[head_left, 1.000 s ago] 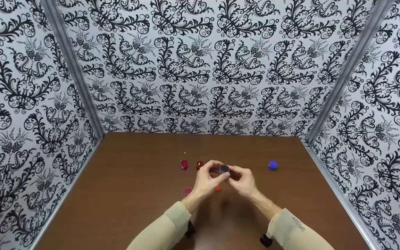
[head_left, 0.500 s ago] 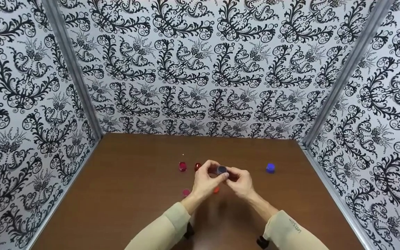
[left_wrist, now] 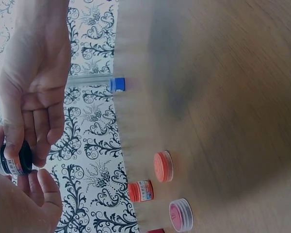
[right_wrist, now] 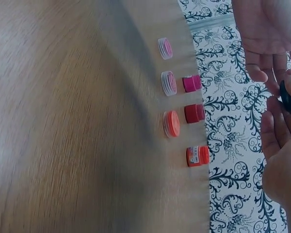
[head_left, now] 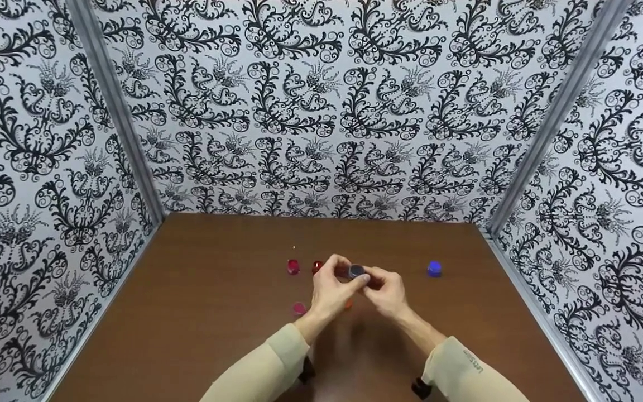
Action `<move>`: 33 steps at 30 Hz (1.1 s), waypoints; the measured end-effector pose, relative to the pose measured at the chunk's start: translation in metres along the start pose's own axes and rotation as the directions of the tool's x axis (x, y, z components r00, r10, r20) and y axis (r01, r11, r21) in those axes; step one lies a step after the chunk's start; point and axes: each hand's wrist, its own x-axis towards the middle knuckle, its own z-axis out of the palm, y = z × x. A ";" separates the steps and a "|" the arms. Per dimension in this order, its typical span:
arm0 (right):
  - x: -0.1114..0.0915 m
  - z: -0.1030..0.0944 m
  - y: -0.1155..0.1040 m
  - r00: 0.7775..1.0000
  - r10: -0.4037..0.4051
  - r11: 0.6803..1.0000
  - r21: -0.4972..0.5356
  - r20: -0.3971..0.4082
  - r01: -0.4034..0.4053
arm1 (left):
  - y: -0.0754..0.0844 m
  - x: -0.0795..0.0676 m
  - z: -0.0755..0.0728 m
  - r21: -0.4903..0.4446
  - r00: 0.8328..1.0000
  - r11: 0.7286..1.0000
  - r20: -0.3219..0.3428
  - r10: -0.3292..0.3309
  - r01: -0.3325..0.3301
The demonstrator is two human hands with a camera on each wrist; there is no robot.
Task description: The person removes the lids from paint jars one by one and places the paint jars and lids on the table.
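Observation:
Both hands meet over the middle of the table around a small black paint jar (head_left: pixel 356 271). My left hand (head_left: pixel 332 287) holds it from the left, its thumb across the near side. Fingers of my right hand (head_left: pixel 388 290) pinch it from the right. In the left wrist view the jar (left_wrist: pixel 12 161) lies tilted on its side between the hands, a printed label around it and a black end showing. The right wrist view gives only a dark part of the jar (right_wrist: pixel 286 96); fingers hide the rest.
Behind the hands stand a magenta jar (right_wrist: pixel 192 83), a dark red jar (right_wrist: pixel 194 113) and an orange-red jar (right_wrist: pixel 198 156). Nearer lie an orange lid (right_wrist: pixel 172 124) and two pinkish lids, one a clear-rimmed lid (right_wrist: pixel 169 83). A blue jar (head_left: pixel 434 269) stands to the right. Patterned walls enclose the table (head_left: pixel 215 312).
The view has shifted slightly. Both hands keep their hold on the black jar, with only a slight change in its tilt.

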 end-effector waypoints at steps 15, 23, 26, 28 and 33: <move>0.002 -0.005 -0.002 0.994 -0.091 0.996 -0.005 0.067 0.092 | -0.018 0.012 -0.020 -0.098 0.945 0.987 0.288 0.153 -0.130; -0.001 -0.003 0.002 0.997 -0.057 0.998 -0.011 0.056 0.058 | -0.017 0.009 -0.016 -0.074 0.969 0.995 0.230 0.088 -0.072; -0.002 -0.002 0.004 0.997 -0.051 0.999 -0.009 0.054 0.051 | -0.017 0.008 -0.015 -0.062 0.974 0.996 0.213 0.076 -0.064; -0.002 -0.002 0.006 0.997 -0.054 0.998 -0.015 0.051 0.055 | -0.016 0.007 -0.014 -0.061 0.977 0.996 0.200 0.070 -0.059; -0.002 -0.001 0.005 0.997 -0.058 0.998 0.018 0.051 0.057 | -0.012 0.007 -0.011 -0.070 0.985 0.996 0.160 0.058 -0.047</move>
